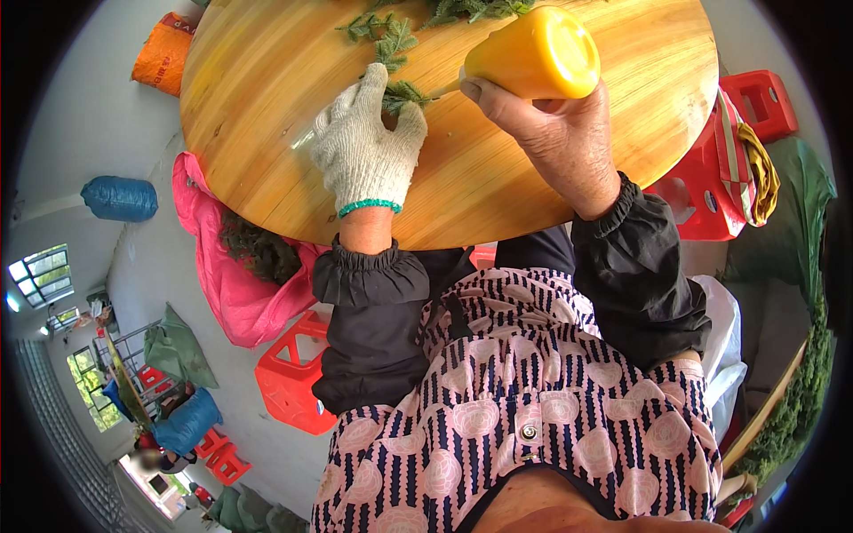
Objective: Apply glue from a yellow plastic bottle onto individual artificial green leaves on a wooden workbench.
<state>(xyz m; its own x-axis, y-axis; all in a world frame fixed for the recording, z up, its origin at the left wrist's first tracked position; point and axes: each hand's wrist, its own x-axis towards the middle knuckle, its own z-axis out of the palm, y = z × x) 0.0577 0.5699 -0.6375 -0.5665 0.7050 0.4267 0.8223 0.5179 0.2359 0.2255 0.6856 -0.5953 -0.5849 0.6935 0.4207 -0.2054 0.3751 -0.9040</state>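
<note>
My left hand (pixel 369 142) wears a white knitted glove with a green cuff. Its thumb and index finger close around a small green evergreen sprig (pixel 404 96) on the round wooden table (pixel 258 115). In my bare right hand (pixel 560 142) is a smooth yellow plastic container (pixel 533 55), tilted with its round base turned up toward me. The container narrows toward the left, and its far end is hidden. A thin stem or tip shows between the two hands, too small to tell which. Just beyond my left fingers lies another evergreen sprig (pixel 394 43).
More evergreen branches (pixel 471 9) lie at the table's far edge. A pink sack (pixel 235 298) of dark material and a red stool (pixel 289 377) stand at left. Red stools (pixel 711 182) and a green sack (pixel 786 231) are at right. A blue bundle (pixel 120 197) lies farther left.
</note>
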